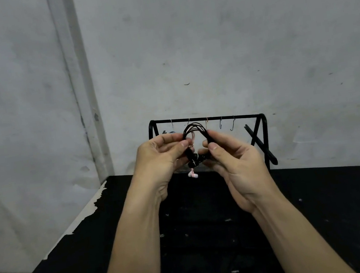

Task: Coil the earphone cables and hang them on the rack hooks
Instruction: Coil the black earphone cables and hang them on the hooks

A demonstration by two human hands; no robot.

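Both forearms rose from the bottom edge of the view over the black table, converging toward the centre with the palms turned inward toward each other.

The left hand was raised with the wrist slightly bent. Its thumb and forefinger were pressed together on the left side of a coiled black earphone cable, pinching the strands just below the top of the loop. The remaining fingers curled loosely behind the coil.

The right hand stood opposite, thumb uppermost. Its thumb and forefinger pinched the right side of the same coil, at about the same height as the left fingertips. The other right fingers curved under the lower part of the bundle.

Between the two pinch points, the cable arched upward in several overlapping loops. Below the fingertips, the strands gathered into a dark knot-like bunch between the palms. A pink-and-white earbud hung free just beneath that bunch, clear of both hands.

Directly beyond the fingers stood a black metal rack on the table's far edge. Its top bar carried several small wire hooks; the cable arch lay in front of the bar. A stained grey wall closed the background.
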